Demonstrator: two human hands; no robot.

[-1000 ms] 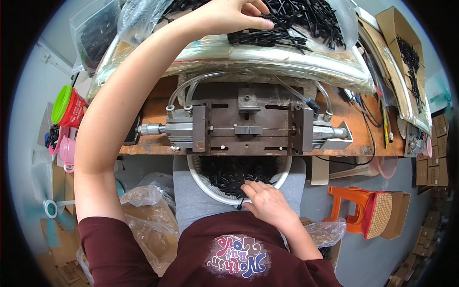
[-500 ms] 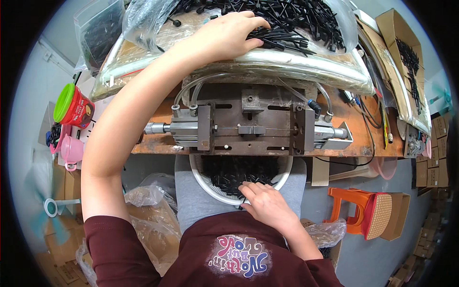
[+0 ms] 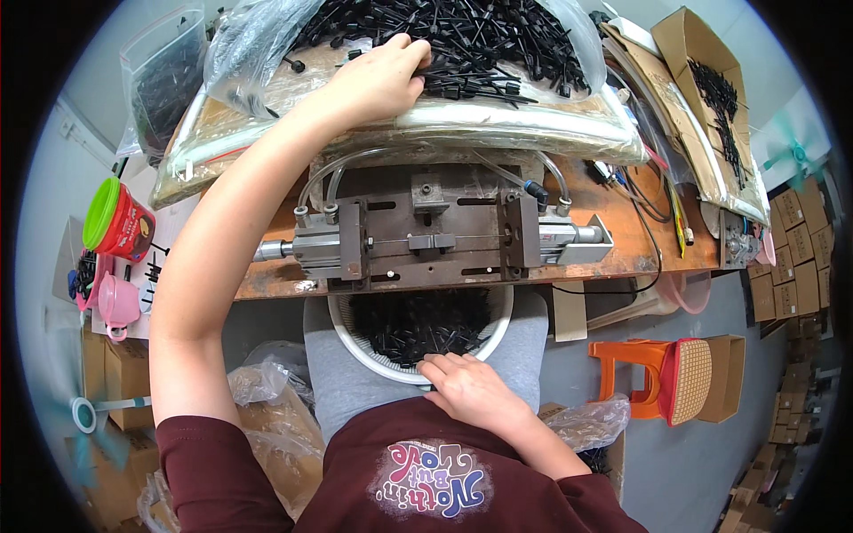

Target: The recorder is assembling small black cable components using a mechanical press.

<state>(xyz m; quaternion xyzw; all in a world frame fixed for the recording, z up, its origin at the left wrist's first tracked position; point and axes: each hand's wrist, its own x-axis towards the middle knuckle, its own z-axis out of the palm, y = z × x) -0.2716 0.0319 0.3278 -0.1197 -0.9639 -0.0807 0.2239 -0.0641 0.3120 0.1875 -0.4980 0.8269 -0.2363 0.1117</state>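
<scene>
My left hand (image 3: 380, 78) reaches over the machine to a heap of black plastic parts with thin stems and knobbed ends (image 3: 475, 44). Its fingers are curled closed on some of them at the heap's near left side; the fingertips are partly hidden. Down at my lap, my right hand (image 3: 475, 391) has its fingers bent over the near rim of a white round basket (image 3: 339, 324). More black parts (image 3: 418, 327) fill this basket. Between the two hands sits a metal fixture (image 3: 431, 241) with a small grey block at its centre and a cylinder on each side.
The heap lies on a plastic-wrapped tray (image 3: 498, 130) above the wooden bench (image 3: 613, 213). Hoses and cables run at the fixture's right. A red tub (image 3: 133, 233) and pink cup (image 3: 118, 300) stand left. An orange stool (image 3: 635, 377) and cardboard boxes (image 3: 791, 284) are at right.
The view has shifted, moving the bench scene leftward. My left hand's fingers have curled in at the heap. My right hand has drawn back slightly from the basket's contents to its rim.
</scene>
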